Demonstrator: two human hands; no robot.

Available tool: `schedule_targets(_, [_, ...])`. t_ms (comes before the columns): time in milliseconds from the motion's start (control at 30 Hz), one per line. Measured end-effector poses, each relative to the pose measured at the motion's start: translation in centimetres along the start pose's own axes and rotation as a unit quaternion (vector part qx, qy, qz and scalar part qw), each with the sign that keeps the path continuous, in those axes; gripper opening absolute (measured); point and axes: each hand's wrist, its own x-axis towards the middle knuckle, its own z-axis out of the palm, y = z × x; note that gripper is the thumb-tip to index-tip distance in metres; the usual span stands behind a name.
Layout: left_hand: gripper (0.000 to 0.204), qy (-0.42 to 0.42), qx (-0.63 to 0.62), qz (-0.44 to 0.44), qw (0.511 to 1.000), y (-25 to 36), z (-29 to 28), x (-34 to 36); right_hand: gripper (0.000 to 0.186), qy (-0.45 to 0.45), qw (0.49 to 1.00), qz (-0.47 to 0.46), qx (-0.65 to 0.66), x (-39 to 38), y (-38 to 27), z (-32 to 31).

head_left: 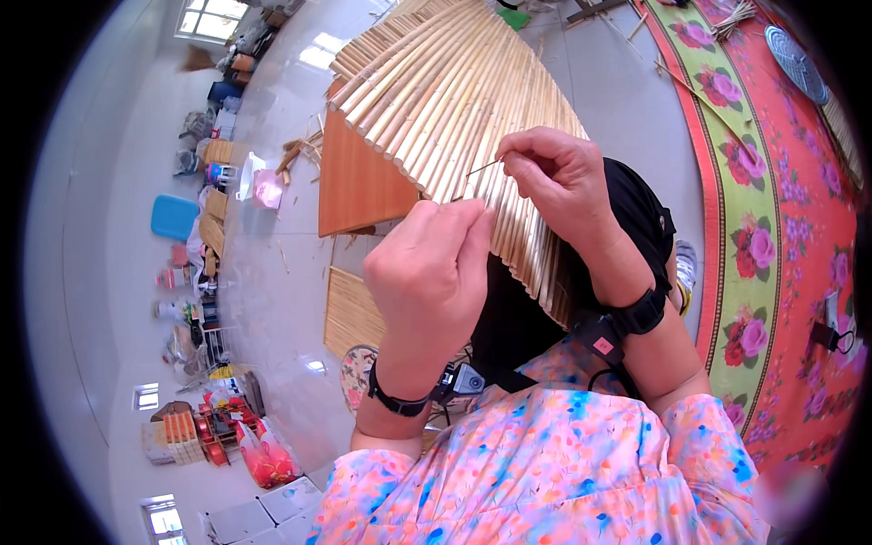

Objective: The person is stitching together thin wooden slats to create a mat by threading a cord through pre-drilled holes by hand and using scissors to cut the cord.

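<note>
A mat of pale reed stalks [445, 100] laid side by side spreads across my lap and over a brown wooden board or tabletop [363, 177]. My right hand [568, 182] is closed in a pinch above the mat. From its fingertips a thin, dark, needle-like strand [484, 168] slants down left to the reeds; whether it is a needle or stiff thread I cannot tell. At the near edge of the mat, my left hand [427, 268] is closed, thumb and fingers pressed together. Its own fingers hide whatever it grips.
Another flat reed panel [352, 309] lies below the board, beside a round flowered seat [357, 374]. Cut stalks litter the tiled floor near a pink-and-white container [265, 186]. A red flowered cloth [799, 245] runs along the right. Household goods and a red bag [268, 454] line the left wall.
</note>
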Motion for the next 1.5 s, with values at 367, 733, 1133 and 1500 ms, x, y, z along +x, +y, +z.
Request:
schedule_targets(367, [0.01,0.055,-0.036,0.009,0.998,-1.2,0.2,-1.2,0.008,0.045,0.994,-0.046,-0.09,0.1,0.1,0.2])
schedule_targets(733, [0.008,0.019,0.066,0.054,0.996,-0.8,1.0,0.0,0.009,0.074,0.992,0.01,-0.099,0.5,1.0,0.4])
schedule_targets(1133, [0.007,0.02,0.075,0.041,0.996,-0.4,1.7,0.4,0.025,0.093,0.99,0.02,-0.103,0.3,-1.2,-0.4])
schedule_targets(1500, [0.008,0.036,0.085,0.006,0.996,-0.6,1.3,0.4,0.009,-0.092,0.995,0.032,0.021,0.3,-0.5,-0.7])
